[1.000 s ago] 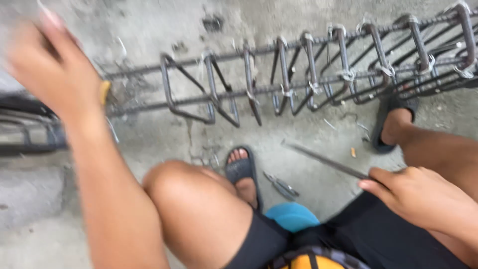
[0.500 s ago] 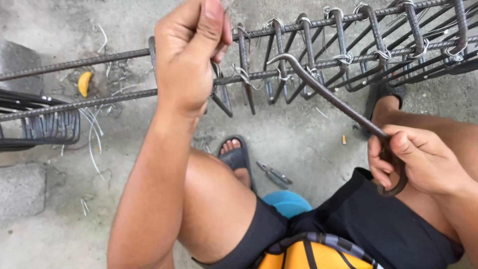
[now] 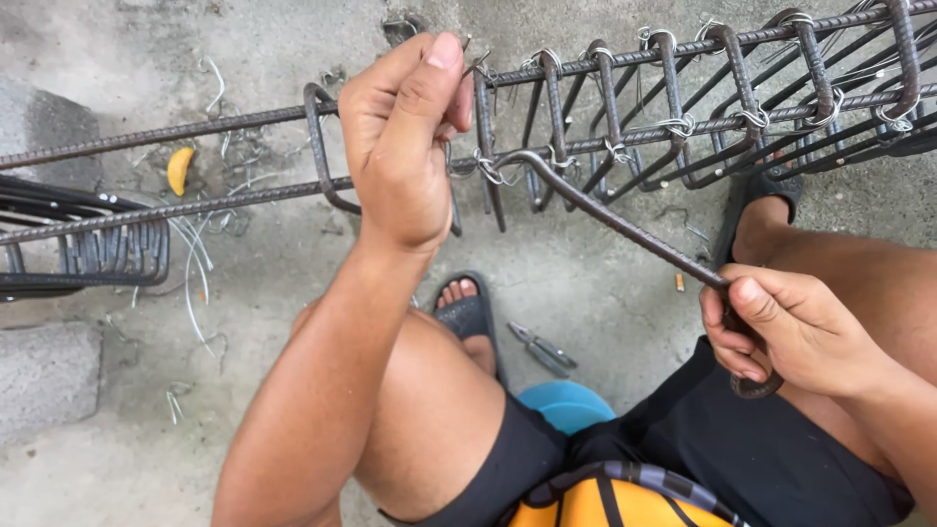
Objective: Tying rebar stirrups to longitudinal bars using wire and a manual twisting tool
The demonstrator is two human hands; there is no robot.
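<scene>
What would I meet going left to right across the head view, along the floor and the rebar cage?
Concrete block → stack of bent stirrups → yellow scrap → left hand at the rebar cage → pliers on the floor → right hand gripping the hooked rebar tool.

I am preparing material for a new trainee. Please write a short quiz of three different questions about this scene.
1. True or false: the right hand grips a hooked steel rod.
2. What is the left hand touching? A) pliers B) rebar cage C) concrete block
3. Where do the pliers lie?

Key: 1 true. 2 B. 3 On the concrete floor, beside the sandalled foot.
</scene>
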